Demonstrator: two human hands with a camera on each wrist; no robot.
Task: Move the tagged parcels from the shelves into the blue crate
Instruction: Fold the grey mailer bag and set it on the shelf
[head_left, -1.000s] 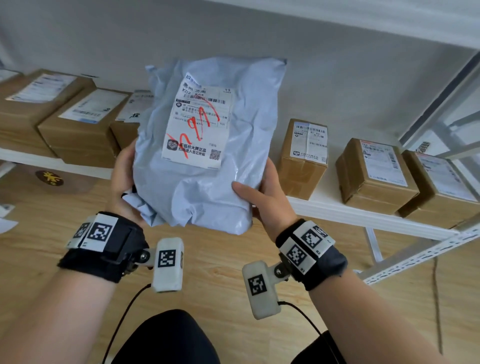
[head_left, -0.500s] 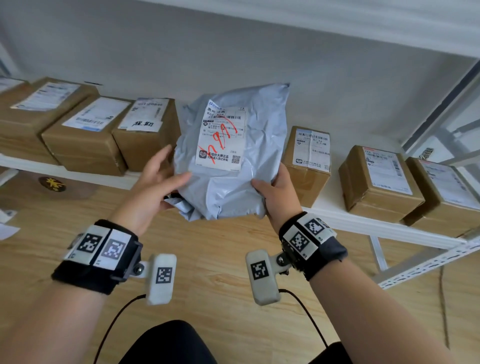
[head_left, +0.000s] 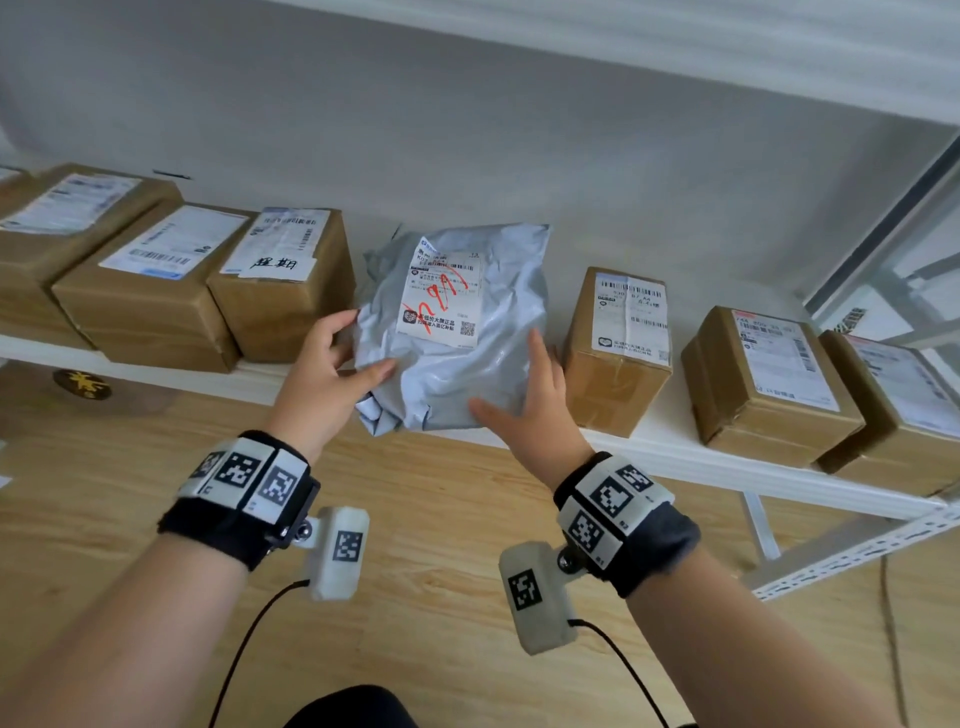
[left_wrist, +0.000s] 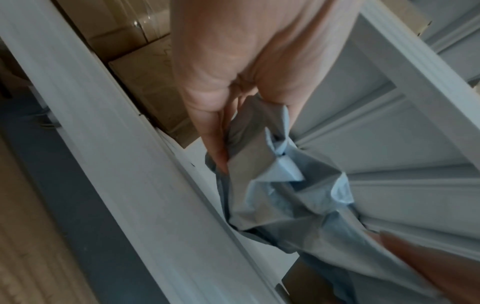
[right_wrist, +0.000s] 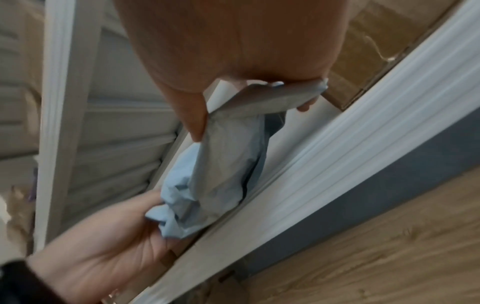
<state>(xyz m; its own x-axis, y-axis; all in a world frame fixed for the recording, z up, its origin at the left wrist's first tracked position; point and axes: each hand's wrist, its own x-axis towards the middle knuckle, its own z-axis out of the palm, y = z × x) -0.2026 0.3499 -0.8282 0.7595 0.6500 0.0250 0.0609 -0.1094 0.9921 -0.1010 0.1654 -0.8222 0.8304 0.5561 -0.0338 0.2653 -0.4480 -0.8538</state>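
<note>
A grey-blue plastic mailer parcel (head_left: 457, 364) with a white label marked in red (head_left: 441, 296) lies on the white shelf (head_left: 675, 452), between two cardboard boxes. My left hand (head_left: 332, 364) touches its left edge, fingers fairly straight along the crumpled corner (left_wrist: 280, 195) and thumb lying on the front. Against the parcel's right side rests my right hand (head_left: 530, 410), fingers extended and thumb spread; in the right wrist view the bag's edge (right_wrist: 221, 164) runs loosely between thumb and fingers. No blue crate is in view.
Taped cardboard boxes with labels line the shelf: one with black handwriting (head_left: 280, 291) just left of the parcel, one (head_left: 618, 348) just right, and more at both ends. A shelf board sits overhead. Wooden floor (head_left: 415, 519) lies below, with a metal upright (head_left: 883, 234) at right.
The parcel went from held up in front of me, forward and down, onto the shelf between the boxes. Both hands' grip has loosened to straight fingers at its sides.
</note>
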